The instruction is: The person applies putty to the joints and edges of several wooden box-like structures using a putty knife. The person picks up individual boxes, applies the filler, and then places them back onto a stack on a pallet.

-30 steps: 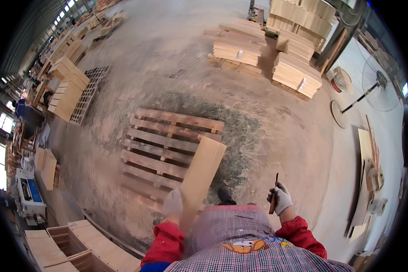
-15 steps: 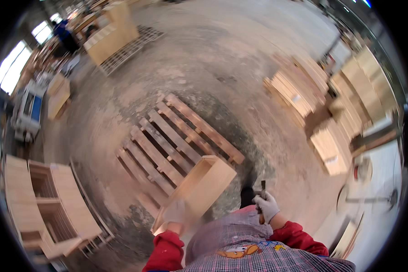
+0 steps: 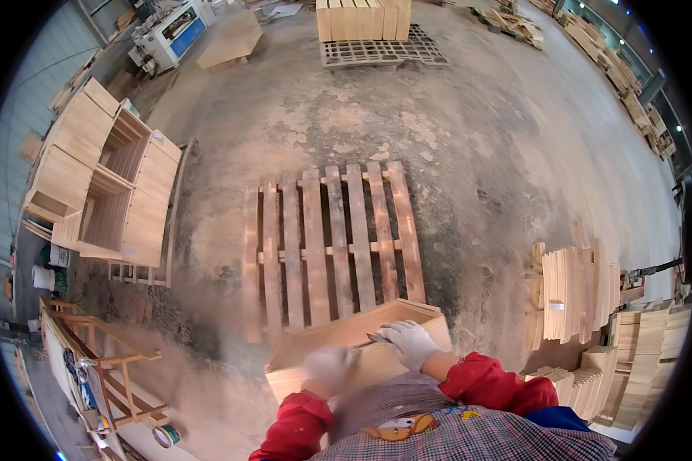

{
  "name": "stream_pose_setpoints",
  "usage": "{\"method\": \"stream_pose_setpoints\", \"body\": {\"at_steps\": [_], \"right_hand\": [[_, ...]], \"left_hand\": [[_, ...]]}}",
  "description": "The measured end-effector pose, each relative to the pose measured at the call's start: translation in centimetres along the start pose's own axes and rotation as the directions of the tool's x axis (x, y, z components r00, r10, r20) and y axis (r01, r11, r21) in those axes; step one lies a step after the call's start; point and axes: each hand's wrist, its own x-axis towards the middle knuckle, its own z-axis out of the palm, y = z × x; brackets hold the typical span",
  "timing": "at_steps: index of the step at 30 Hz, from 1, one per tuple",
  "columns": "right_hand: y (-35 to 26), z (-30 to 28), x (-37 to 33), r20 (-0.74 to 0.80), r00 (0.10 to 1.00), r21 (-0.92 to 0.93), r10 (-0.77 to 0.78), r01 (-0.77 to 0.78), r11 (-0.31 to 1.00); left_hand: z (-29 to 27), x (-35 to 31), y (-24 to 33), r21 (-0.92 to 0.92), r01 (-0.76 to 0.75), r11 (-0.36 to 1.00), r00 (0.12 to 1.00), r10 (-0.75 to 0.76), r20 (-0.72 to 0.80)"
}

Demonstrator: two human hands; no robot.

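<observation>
A long, shallow box of pale wood [image 3: 430, 322] lies crosswise in front of my apron, its open side up, over the near end of a slatted pallet [image 3: 312, 253]. My right hand [image 3: 409, 343], in a white glove, is closed around a small hand tool [image 3: 376, 338]. Only its pointed metal tip shows past the fingers, above the box's opening; the handle is hidden. At the left part of the box's near wall is my left hand [image 3: 331, 370], also gloved. Motion smears its fingers, so their grip is unclear.
A pale wooden cabinet [image 3: 148, 207] stands on a pallet at left, with a wooden trestle [image 3: 127, 384] nearer. Stacked boards [image 3: 563, 296] lie at right. Wooden panels [image 3: 364, 19] sit on a grid pallet [image 3: 384, 54] at the far side, near a blue-and-white machine [image 3: 178, 34].
My view has swung to the left. The box has turned from slanting to nearly crosswise, its opening now upward. My right hand with the tool has moved from beside the box to over it.
</observation>
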Motion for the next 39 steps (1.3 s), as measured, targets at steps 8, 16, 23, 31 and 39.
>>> {"method": "stream_pose_setpoints", "body": {"at_steps": [8, 16, 23, 31, 39], "right_hand": [[5.6, -1.0, 6.8, 0.237, 0.962, 0.013, 0.132, -0.139, 0.990], [19.6, -8.0, 17.9, 0.197, 0.946, 0.105, 0.259, -0.283, 0.953], [36.4, -9.1, 31.6, 0.135, 0.954, 0.131, 0.266, -0.284, 0.950], [48.4, -7.5, 43.4, 0.194, 0.915, -0.013, 0.355, -0.359, 0.933], [55.1, -7.6, 49.4, 0.243, 0.901, 0.013, 0.359, -0.374, 0.927]], "left_hand": [[-0.4, 8.5, -0.5, -0.027, -0.041, 0.999, 0.997, 0.039, -0.066], [-1.9, 14.2, 2.1, -0.148, 0.029, 0.989, 0.832, -0.106, -0.545], [16.4, -2.6, 8.4, -0.489, 0.864, 0.122, 0.327, -0.873, 0.360], [21.9, -14.1, 22.4, -0.039, 0.907, 0.419, 0.379, -0.775, 0.505], [12.3, 0.1, 27.7, -0.135, 0.968, 0.213, 0.252, -0.813, 0.525]]}}
